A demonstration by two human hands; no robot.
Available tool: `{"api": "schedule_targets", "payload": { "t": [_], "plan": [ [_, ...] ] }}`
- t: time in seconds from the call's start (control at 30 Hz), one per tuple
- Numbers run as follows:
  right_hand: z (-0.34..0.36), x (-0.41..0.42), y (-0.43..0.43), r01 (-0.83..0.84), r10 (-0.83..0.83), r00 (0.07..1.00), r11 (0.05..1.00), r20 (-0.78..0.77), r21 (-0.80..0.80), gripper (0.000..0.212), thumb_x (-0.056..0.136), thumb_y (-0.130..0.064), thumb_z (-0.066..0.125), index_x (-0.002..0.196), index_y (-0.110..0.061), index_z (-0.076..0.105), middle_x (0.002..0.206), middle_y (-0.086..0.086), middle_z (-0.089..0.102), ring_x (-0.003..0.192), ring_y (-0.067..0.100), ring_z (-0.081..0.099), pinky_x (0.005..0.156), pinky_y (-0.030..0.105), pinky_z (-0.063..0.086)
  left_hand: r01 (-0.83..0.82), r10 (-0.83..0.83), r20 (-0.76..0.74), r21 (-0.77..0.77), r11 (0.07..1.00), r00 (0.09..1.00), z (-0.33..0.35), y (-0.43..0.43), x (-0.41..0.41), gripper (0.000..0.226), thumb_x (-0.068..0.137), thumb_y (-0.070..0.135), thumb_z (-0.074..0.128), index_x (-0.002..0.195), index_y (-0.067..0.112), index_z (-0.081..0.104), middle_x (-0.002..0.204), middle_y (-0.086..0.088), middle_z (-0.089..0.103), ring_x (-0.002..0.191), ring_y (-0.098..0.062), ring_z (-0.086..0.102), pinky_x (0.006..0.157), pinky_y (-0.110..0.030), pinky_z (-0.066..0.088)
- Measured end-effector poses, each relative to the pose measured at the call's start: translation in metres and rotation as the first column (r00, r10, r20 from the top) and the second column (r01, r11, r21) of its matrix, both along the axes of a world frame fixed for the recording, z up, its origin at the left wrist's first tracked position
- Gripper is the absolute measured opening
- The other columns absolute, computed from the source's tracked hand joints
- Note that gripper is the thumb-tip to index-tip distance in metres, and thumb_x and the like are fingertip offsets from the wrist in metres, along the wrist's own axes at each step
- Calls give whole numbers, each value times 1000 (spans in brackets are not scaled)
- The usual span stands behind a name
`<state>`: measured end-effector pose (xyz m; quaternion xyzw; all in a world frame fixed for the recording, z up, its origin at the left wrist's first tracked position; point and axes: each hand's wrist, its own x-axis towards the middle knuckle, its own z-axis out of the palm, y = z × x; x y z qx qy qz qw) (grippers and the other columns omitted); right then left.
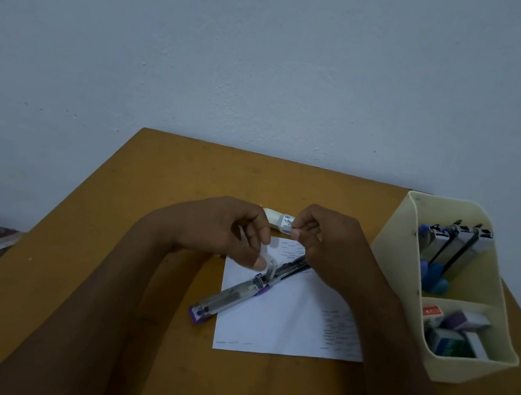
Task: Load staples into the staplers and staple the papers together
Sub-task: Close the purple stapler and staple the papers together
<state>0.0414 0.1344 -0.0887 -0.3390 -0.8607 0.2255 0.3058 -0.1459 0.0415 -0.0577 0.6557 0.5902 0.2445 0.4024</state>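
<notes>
My right grip (324, 243) pinches the staple box (278, 218) narrowly; left grip (232, 230) curls beside it, hold unclear, fingertips hidden.

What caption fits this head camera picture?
Left hand and right hand hold a small white box above the opened stapler lying on paper.

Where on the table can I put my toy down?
Bare table lies at the far left corner and between the arms, below the paper. The middle is crowded: stapler, left hand and right hand holding a box. The organizer fills the right.
</notes>
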Motion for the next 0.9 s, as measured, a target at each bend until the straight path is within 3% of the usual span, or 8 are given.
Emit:
{"api": "schedule_targets", "payload": {
  "t": [0.13,0.3,0.47,0.63,0.7,0.8,0.9],
  "plan": [
    [7,4,-2,12,-10,998,999,56,-46,5,80,-12,68,80,-16,65,78,-3,65,73,10,58,71,30,49,56,-55,-105,8,998,993,1,2,13,33,68,36,83,93,23,65,92,2,68,78,-11,63,76,-37,52],
    [12,7,-7,-51,58,989,997,136,-49,2,82,-12,67,82,-13,65,81,1,67,74,14,58,71,33,49,77,-58,-246,67,995,967,-4,5,26,20,73,32,80,82,20,66,79,7,66,68,-3,57,65,-27,47],
    [16,7,-11,-145,168,969,981,184,-131,7,80,-7,67,79,-14,65,81,2,68,75,13,60,71,28,49,15,20,-273,127,992,962,1,5,21,11,75,17,79,80,15,69,78,1,69,69,-10,63,67,-33,53],
    [17,8,-13,-206,232,950,968,206,-143,11,79,-2,66,80,-13,67,80,-3,66,73,4,59,64,7,42,-59,126,-285,231,971,950,3,3,17,14,73,11,79,76,19,67,78,6,69,74,-9,65,71,-33,57],
    [17,7,-14,-218,243,947,967,210,-136,13,79,-1,66,80,-14,68,80,-4,66,72,3,59,64,6,42,-85,157,-264,265,961,952,3,3,16,16,73,8,78,75,19,67,78,6,69,73,-6,65,68,-29,56],
    [15,7,-15,-219,238,942,970,238,-102,10,78,-5,69,82,-15,69,82,-1,69,75,9,62,68,20,48,-110,174,-225,273,956,959,2,3,15,16,73,4,76,78,16,68,80,3,70,73,-7,67,71,-35,57],
    [15,5,-17,-215,231,934,973,273,-88,9,78,-6,68,83,-14,69,79,-5,66,67,0,58,63,12,44,-120,185,-219,281,952,958,1,4,17,15,73,3,77,79,14,67,81,2,71,74,-9,67,73,-40,57]
  ]
}}
